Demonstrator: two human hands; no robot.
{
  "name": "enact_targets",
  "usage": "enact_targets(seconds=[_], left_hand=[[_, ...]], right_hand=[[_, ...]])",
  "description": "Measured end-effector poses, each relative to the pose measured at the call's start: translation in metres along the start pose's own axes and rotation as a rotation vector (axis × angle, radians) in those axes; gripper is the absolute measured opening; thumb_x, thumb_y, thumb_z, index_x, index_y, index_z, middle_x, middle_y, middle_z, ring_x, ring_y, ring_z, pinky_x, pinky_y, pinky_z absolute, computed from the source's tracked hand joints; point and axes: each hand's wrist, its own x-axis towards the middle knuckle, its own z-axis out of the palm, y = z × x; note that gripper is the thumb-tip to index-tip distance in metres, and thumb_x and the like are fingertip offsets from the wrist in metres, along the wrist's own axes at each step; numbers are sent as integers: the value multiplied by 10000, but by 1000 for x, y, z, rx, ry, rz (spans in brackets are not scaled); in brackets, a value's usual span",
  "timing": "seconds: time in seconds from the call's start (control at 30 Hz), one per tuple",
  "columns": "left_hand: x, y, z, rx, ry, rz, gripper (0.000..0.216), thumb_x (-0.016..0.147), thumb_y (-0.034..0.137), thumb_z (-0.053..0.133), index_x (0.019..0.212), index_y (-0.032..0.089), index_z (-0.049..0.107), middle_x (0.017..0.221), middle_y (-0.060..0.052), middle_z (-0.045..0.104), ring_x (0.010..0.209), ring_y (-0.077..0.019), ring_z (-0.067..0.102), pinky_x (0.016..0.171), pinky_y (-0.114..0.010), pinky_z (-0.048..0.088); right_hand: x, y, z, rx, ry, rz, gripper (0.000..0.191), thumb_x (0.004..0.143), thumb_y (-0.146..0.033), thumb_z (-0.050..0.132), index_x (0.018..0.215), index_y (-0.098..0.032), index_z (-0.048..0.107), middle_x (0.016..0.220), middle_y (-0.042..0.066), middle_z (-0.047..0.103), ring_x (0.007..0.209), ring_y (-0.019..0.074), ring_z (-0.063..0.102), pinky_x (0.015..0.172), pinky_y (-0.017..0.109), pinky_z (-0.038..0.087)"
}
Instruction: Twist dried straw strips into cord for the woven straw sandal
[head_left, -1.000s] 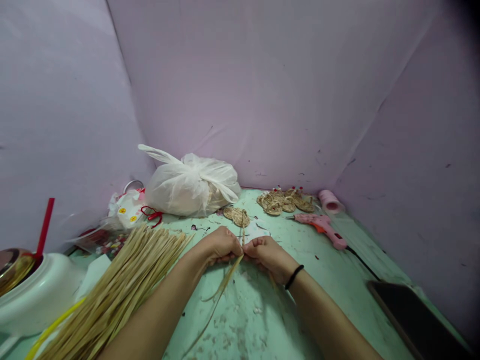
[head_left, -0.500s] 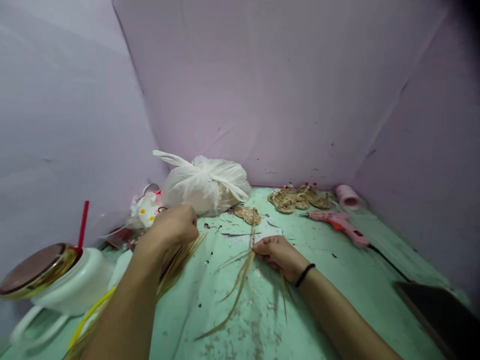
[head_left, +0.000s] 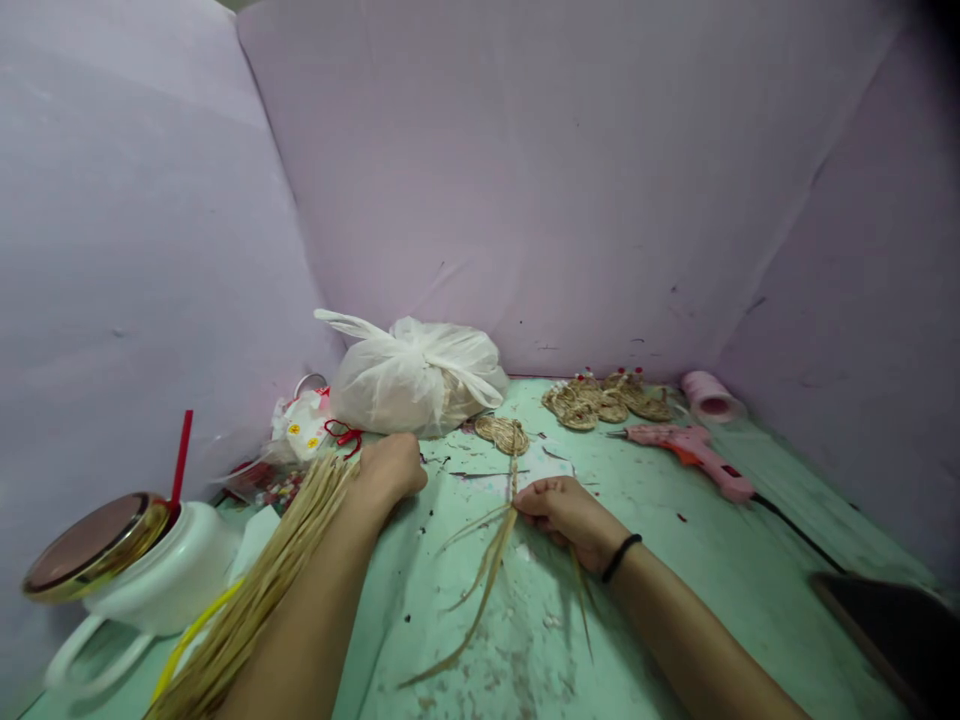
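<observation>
Right hand [head_left: 559, 510] is pinching a straw braid [head_left: 514, 472] | left hand [head_left: 395, 465] is curling beside the straw bundle [head_left: 291, 542], its grip hidden

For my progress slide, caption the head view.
Right hand pinches a braided strand with loose ends; left hand is beside a straw bundle, pink glue gun at right.
</observation>
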Motion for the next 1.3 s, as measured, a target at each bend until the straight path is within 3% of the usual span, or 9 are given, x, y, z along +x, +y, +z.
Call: enact_targets(seconds=[0.2,0.33,0.4,0.53,0.73,1.0,1.07,1.23,1.3], left_hand=[[0,5,-9,-540,-57,83,112,531,230,580,578,142,631,490,-3,533,497,-119,464,482,-205,309],[-8,22,-17,-976,-51,114,194,536,314,604,579,126,588,434,58,411,423,-52,320,440,-183,264],[-14,32,-16,-1074,-131,136,206,523,324,606,589,130,579,421,66,393,396,-42,290,413,-183,241],[-22,50,-2,-887,-425,164,123,494,248,580,530,131,567,385,52,403,362,-55,311,383,-196,241],[-20,55,13,-751,-372,235,73,485,162,528,539,135,570,412,50,435,402,-66,352,405,-189,265],[-11,49,8,-962,-340,-19,108,541,232,566,580,170,487,377,74,369,352,-61,305,384,-180,188],[-7,43,8,-910,-211,-74,87,567,226,553,589,173,488,388,60,384,371,-76,332,401,-189,207],[-10,24,-10,-394,547,-9,124,712,229,442,720,174,553,675,-43,560,621,-147,489,526,-232,276],[-16,22,-21,-248,678,34,189,762,246,379,790,180,554,733,-61,568,657,-162,491,541,-250,266]], right_hand=[[0,0,-1,8,-19,-13,139,608,-183,531,487,-143,475,370,-66,347,313,24,179,344,201,74],[0,-1,-1,13,-9,-13,142,592,-167,527,469,-148,458,359,-73,331,313,27,178,347,205,75],[0,-1,-1,26,-11,-15,131,587,-162,525,473,-150,460,351,-78,326,312,28,170,351,208,74],[1,0,-1,46,-12,-50,68,560,-125,513,496,-139,492,364,-74,370,327,28,191,358,202,95],[0,-1,-1,55,-16,-63,80,549,-123,503,472,-136,488,362,-72,368,329,25,181,367,207,90],[2,1,-2,45,-15,-55,72,546,-119,501,478,-141,488,359,-75,358,318,26,179,359,210,78],[2,2,-2,50,-19,-51,77,554,-127,510,483,-143,483,363,-75,363,313,26,174,356,211,74],[1,0,-1,52,-7,-37,91,573,-129,525,491,-136,487,371,-69,384,311,22,203,354,204,88],[0,-2,-1,49,-8,-36,94,575,-121,524,488,-133,490,368,-69,384,310,20,201,353,203,90]])
